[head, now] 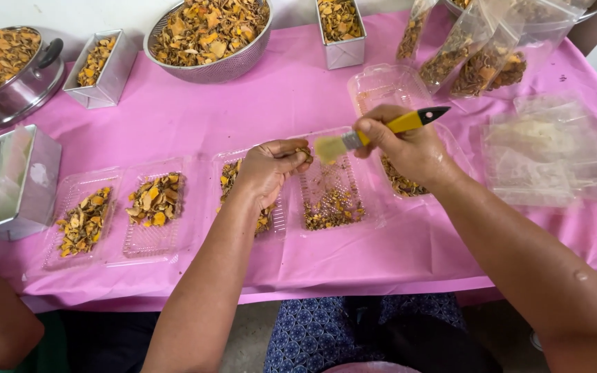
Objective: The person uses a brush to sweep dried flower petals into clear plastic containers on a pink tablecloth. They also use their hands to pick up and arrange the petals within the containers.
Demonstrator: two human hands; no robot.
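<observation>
Near edge of table: pink plastic cloth [354, 255], smooth, faintly creased, draped over the front; a row of clear, thin, ribbed plastic trays along it. Leftmost tray [81, 221] and its neighbour [153, 207] each hold a loose heap of dried orange-yellow slices, curled and irregular; a third tray [243, 200] lies partly under the left wrist.

Left hand [271, 169] above the middle of the row; fingers curled together, pinching a small dark dried piece [305, 153] at the fingertips. Right hand [405, 145] closed round a small brush [374, 133]: yellow handle with black tip, metal ferrule, pale flat bristles; bristles just beside the pinched piece. Hands near one another, not touching. Directly beneath, a ribbed clear tray [333, 193] with fine brown-orange crumbs scattered on its floor.

Left edge: rectangular shiny metal tin [15, 183], tipped on its side. Right edge: stack of empty clear trays [554, 152], glossy.

Far edge: round perforated metal colander [209, 34] piled with dried slices; two small rectangular tins [101, 69], [340, 31] likewise filled; lidless steel pot [12, 69] at far left corner; clear filled pouches [478, 48] leaning at far right.
</observation>
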